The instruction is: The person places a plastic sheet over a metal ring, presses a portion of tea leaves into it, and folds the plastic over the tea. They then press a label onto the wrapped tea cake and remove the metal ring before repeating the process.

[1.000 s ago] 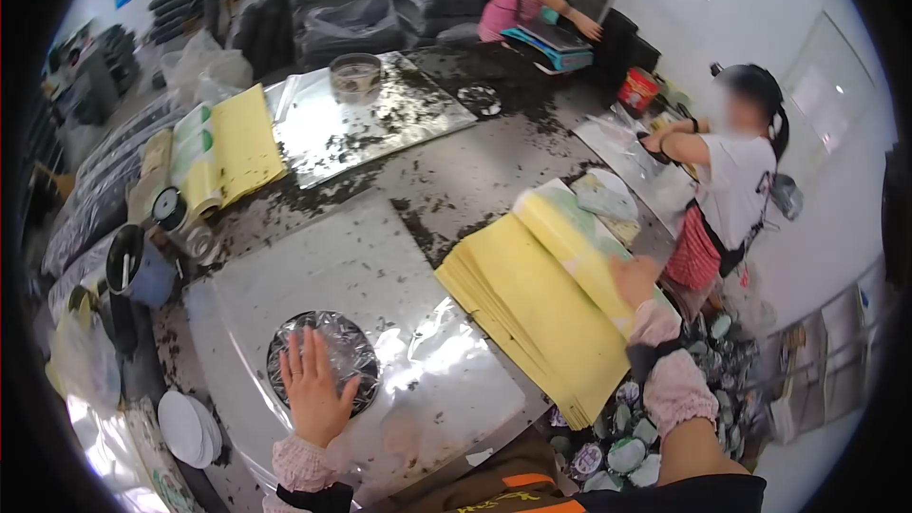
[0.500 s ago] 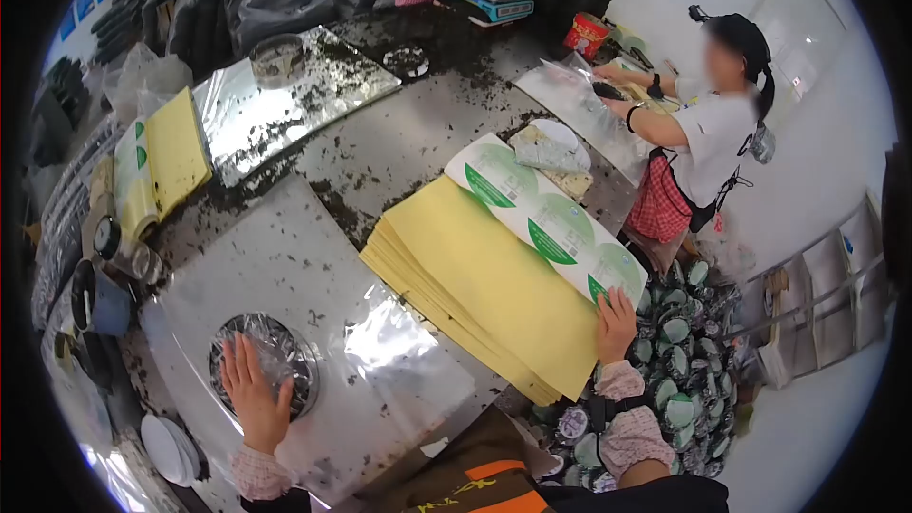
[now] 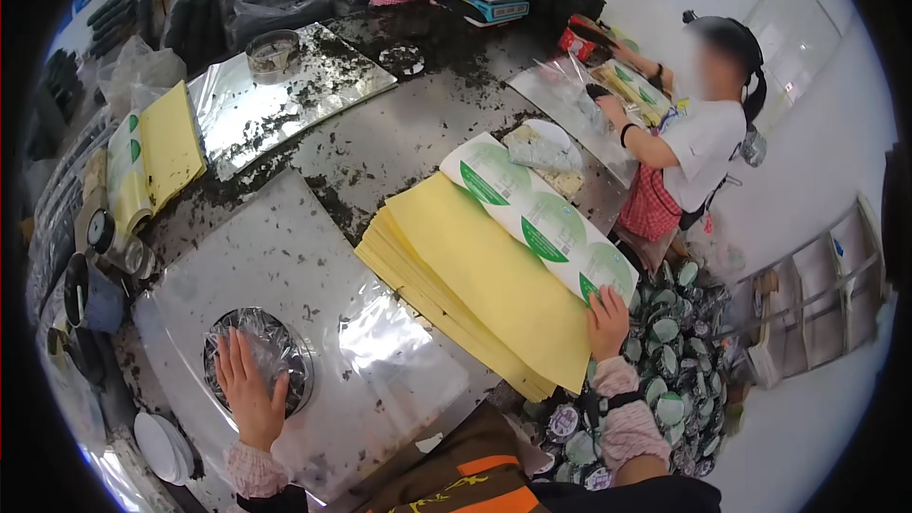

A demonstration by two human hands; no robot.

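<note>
While my left grip (image 3: 249, 389) lies flat, fingers spread, on the film-wrapped disc (image 3: 296, 359), my right grip (image 3: 608, 321) is at the near right corner of the labels (image 3: 546, 218). Its fingertips rest on the edge, but I cannot tell whether the thumb pinches underneath. The disc sits to my left, on the plastic sheet (image 3: 375, 418) over the desk (image 3: 427, 123); the labels run along the right side of the yellow stack (image 3: 484, 275). I judge them light and flexible, easy to crease or tear, so a soft pinch at that corner suits them. The disc seems firm, its film slick and wrinkled, best steadied from above with a flat palm or held by the rim. The labels carry green arcs and faint circles, their print too small to read. Yellow lettering on my apron (image 3: 465, 492) is also illegible.
</note>
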